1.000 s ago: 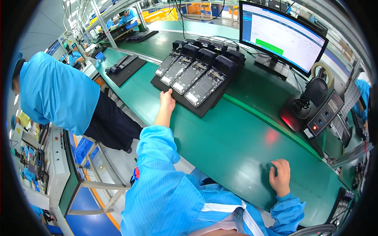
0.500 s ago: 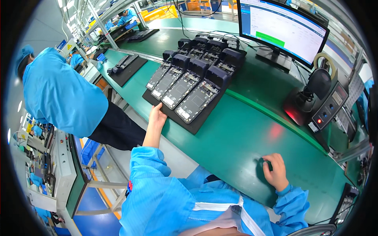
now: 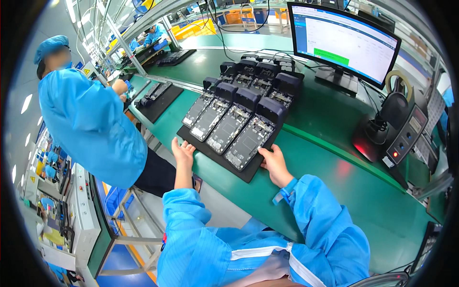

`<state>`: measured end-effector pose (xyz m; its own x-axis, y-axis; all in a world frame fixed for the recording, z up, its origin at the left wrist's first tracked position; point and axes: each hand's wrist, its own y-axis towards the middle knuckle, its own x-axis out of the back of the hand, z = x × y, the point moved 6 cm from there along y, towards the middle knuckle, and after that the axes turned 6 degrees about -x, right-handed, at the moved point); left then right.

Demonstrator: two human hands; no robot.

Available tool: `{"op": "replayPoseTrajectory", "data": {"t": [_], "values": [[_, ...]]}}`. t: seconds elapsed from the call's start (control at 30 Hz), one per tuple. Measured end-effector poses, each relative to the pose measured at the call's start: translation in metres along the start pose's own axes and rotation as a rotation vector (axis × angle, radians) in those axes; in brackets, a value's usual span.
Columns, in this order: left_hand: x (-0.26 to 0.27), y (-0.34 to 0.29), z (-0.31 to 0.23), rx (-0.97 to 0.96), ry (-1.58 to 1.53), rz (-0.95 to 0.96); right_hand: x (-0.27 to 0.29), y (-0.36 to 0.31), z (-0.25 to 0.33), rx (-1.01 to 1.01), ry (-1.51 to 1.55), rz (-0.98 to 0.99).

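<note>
On the green bench lies a black mat (image 3: 244,173), carrying several handheld devices in rows. Each has a dark raised head and an exposed body with circuit boards; the nearest device (image 3: 249,143) lies at the front right. My right hand (image 3: 276,166) grips the mat's near right edge, thumb on top beside that device, its other fingers partly hidden. At the mat's near left corner, my left hand (image 3: 183,154) is open, palm up, fingers apart. Whether its fingertips touch the mat I cannot tell.
A monitor (image 3: 344,43) stands at the back right. Beside it are a black scanner on a stand (image 3: 375,136) and a control box (image 3: 406,131) with a red light. Another mat (image 3: 160,107) with a device lies farther left. A co-worker in blue (image 3: 91,124) stands left of the bench.
My right hand has come from the bench at the right to the mat's right edge and taken hold. My left hand has opened with its palm up. The co-worker has turned and raised a hand.
</note>
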<state>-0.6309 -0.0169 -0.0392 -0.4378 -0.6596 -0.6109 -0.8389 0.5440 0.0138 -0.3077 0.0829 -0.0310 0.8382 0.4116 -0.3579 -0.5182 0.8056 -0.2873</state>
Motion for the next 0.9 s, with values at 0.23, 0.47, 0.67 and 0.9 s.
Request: {"op": "replayPoseTrajectory", "data": {"t": [0.23, 0.47, 0.67, 0.9], "values": [[-0.023, 0.057, -0.027, 0.085, -0.08, 0.217, -0.011, 0.013, 0.017, 0.306, 0.002, -0.211], [-0.032, 0.053, -0.059, -0.158, 0.005, 0.334, -0.013, 0.01, 0.035, 0.447, -0.155, -0.338], [-0.073, -0.019, -0.098, -0.211, -0.021, 0.386, -0.002, -0.038, 0.069, 0.585, -0.101, -0.237], [-0.141, -0.155, -0.082, -0.071, 0.052, 0.775, 0.112, -0.166, 0.104, 0.527, -0.067, -0.267]]}}
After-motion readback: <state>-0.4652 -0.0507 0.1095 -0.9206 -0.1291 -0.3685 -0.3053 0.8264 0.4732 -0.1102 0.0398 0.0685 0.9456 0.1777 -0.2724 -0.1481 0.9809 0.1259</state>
